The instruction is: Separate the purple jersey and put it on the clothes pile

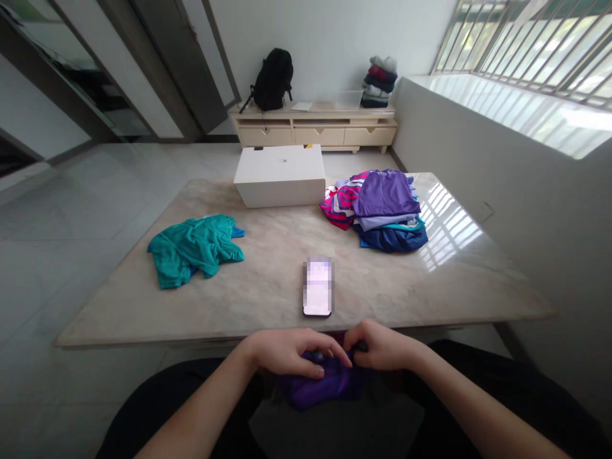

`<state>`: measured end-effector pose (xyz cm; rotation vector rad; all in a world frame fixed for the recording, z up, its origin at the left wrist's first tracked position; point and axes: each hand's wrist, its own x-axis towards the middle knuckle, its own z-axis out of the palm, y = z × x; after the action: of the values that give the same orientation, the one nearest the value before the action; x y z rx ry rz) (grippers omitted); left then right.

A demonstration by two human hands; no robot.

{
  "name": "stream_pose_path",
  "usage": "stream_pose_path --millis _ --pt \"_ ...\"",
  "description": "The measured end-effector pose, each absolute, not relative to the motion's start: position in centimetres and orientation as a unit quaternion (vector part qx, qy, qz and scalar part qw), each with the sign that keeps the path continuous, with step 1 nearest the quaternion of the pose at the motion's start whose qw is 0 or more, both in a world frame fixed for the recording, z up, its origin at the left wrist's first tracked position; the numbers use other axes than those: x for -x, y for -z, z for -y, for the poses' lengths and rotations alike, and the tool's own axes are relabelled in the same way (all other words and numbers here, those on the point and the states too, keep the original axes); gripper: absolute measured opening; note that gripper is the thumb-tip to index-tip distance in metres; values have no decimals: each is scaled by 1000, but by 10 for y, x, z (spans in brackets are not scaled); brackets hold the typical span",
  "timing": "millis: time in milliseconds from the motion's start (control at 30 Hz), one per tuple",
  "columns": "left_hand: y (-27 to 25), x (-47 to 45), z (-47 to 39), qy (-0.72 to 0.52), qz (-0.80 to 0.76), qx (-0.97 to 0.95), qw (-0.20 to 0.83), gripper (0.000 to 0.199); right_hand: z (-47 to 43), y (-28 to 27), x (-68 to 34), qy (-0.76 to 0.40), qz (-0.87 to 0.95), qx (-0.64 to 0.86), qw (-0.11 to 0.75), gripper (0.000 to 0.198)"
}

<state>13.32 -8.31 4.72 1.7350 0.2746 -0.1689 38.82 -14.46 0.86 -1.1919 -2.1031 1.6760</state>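
Just off the table's near edge, over my lap, lies a bunched purple garment point(315, 390); its exact kind is hard to make out in the shadow. My left hand point(289, 352) is loosely closed on its upper part, with thumb and fingers bent around the cloth. Close beside it, my right hand point(380, 345) has its fingers curled in a pinch on the garment's right end. A phone point(318, 287) with a lit, blurred screen lies on the table point(268, 299) just beyond my hands.
A crumpled green garment point(198, 245) with some blue under it lies at the left. A white box point(282, 177) stands at the far edge. At the right is a pile of purple, blue and pink striped clothes point(387, 194). Behind, a low cabinet point(318, 135) bears a black backpack point(274, 80) and folded clothes point(380, 83).
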Motion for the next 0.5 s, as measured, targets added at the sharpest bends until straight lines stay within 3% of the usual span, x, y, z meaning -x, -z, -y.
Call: stream_pose_path --millis 100,267,500 --pt "-46 -130 81 54 -172 -749 638 50 140 -11 -397 -502 735 448 83 40" --pt "-42 -132 82 33 -228 -736 636 49 142 -16 -402 -399 772 490 61 35" --pt "-43 -140 89 -24 -194 -715 672 37 152 -16 -386 -605 674 415 88 36"
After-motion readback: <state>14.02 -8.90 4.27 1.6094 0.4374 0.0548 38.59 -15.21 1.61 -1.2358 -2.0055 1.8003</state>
